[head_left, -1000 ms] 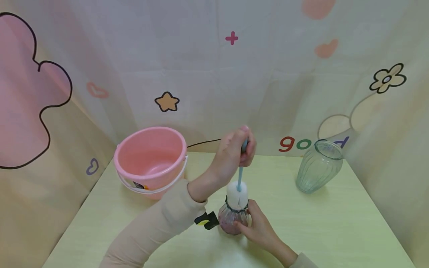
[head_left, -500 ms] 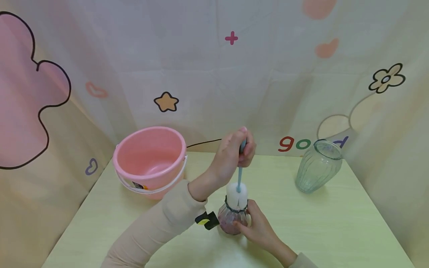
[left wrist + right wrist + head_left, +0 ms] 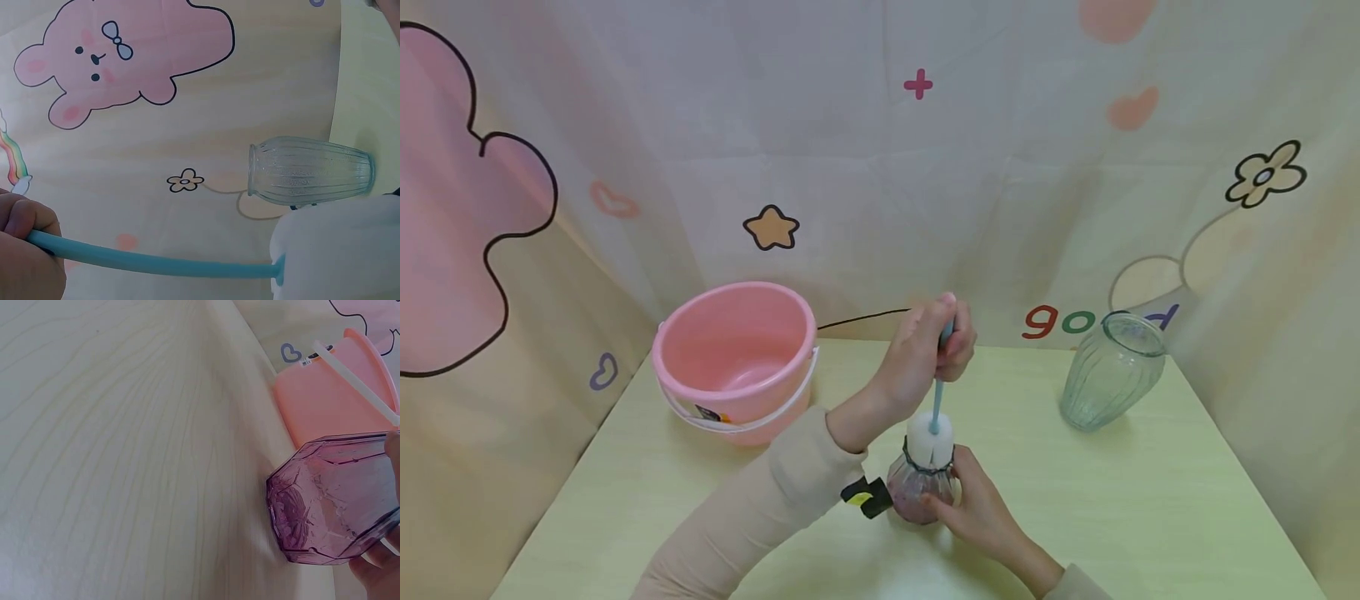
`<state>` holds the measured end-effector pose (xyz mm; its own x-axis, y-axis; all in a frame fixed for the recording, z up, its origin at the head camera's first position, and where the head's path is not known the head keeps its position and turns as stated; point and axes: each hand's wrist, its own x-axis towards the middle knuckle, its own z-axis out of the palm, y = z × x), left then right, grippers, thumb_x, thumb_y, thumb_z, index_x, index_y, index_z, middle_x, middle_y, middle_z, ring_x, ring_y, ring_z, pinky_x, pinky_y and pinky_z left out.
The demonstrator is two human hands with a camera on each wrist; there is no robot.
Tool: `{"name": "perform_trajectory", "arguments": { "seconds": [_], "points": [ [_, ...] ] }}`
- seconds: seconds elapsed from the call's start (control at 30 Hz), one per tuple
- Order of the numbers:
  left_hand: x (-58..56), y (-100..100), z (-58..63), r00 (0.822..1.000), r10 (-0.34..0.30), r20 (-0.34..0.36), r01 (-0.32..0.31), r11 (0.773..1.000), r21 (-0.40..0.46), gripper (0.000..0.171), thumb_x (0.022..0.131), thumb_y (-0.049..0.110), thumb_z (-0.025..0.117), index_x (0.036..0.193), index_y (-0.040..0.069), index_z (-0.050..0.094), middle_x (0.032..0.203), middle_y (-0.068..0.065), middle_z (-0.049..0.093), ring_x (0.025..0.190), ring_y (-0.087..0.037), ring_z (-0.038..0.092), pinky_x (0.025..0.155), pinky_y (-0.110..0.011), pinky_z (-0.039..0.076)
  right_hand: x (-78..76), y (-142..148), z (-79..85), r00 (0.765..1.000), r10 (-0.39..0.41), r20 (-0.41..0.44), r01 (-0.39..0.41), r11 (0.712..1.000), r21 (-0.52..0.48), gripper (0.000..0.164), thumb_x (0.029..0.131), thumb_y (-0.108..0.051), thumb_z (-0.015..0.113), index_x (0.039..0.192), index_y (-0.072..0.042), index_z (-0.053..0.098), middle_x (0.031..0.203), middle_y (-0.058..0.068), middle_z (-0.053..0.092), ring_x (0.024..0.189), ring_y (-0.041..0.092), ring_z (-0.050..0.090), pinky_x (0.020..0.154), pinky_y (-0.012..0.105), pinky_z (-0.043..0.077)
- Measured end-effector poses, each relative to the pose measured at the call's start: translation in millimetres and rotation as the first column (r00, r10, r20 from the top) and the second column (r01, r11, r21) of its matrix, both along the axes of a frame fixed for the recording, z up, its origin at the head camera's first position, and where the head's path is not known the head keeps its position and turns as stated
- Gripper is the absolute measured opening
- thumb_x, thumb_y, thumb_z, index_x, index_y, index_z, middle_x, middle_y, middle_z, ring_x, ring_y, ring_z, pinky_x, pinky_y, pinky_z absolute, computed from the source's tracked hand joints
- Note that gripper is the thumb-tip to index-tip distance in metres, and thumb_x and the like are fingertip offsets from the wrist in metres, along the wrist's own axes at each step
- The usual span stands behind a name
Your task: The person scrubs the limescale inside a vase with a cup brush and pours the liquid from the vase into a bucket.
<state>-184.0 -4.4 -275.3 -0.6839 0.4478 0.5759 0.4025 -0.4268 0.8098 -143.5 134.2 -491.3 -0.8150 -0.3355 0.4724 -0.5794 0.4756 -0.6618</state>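
Note:
My left hand [image 3: 917,350] is curled round the blue handle [image 3: 169,263] of a sponge bottle brush. The brush's white sponge head [image 3: 929,440] sits in the mouth of a purple-tinted faceted glass vase [image 3: 917,493], with its upper part sticking out above the dark rim. Low on the vase's right side, my right hand [image 3: 981,508] holds it, thumb in front and fingers behind. In the right wrist view the vase [image 3: 337,500] shows its purple base and a thumb and fingertips at its edge. How far the sponge reaches inside is hidden.
A pink bucket [image 3: 775,417] with a white handle stands at the back left of the table [image 3: 1112,517]. At the back right is a clear ribbed glass vase [image 3: 1112,379]. Printed curtains [image 3: 850,125] close in the back and sides. A black strap piece [image 3: 867,497] hangs by my left sleeve.
My left hand has dipped slightly with the brush, and the sponge sits a little lower in the vase's mouth. The right hand and vase have hardly moved.

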Motion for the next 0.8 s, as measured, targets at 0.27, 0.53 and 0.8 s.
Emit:
{"name": "perform_trajectory", "arguments": {
  "seconds": [0.27, 0.53, 0.8],
  "points": [
    [-1.9, -1, -4.1, 0.999, -0.027, 0.044, 0.026, 1.0, 0.011, 0.038, 0.094, 0.027, 0.024, 0.058, 0.015, 0.03, 0.048, 0.0, 0.02, 0.04, -0.016, 0.016, 0.038, -0.031, 0.013, -0.7, 1, -1.0, 1.0, 0.001, -0.01, -0.001, 1.0, 0.002, 0.06, 0.07, -0.014, 0.075, 0.121, -0.011, 0.043, 0.112, 0.001, 0.049, 0.1, 0.014, 0.049, 0.076, 0.037, 0.048],
    [-7.7, -2, -9.0, 0.994, -0.087, 0.069, 0.087, 0.996, 0.015, 0.038, 0.093, 0.025, 0.023, 0.057, 0.015, 0.029, 0.047, 0.002, 0.021, 0.039, -0.016, 0.015, 0.037, -0.032, 0.012, 0.6, 1, 0.6, 1.0, -0.003, 0.029, 0.002, 1.0, 0.009, 0.062, 0.071, -0.015, 0.074, 0.123, -0.012, 0.041, 0.114, 0.002, 0.049, 0.101, 0.015, 0.048, 0.077, 0.038, 0.048],
    [-10.1, -2, -12.5, 0.983, -0.164, 0.082, 0.163, 0.986, 0.017, 0.037, 0.092, 0.024, 0.023, 0.056, 0.015, 0.029, 0.047, 0.003, 0.021, 0.039, -0.015, 0.015, 0.037, -0.03, 0.012, 1.0, 0, 0.0, 0.999, 0.0, 0.035, 0.0, 1.0, -0.001, 0.062, 0.071, -0.015, 0.074, 0.123, -0.012, 0.041, 0.114, 0.002, 0.049, 0.101, 0.015, 0.048, 0.077, 0.038, 0.048]
  ]
}}
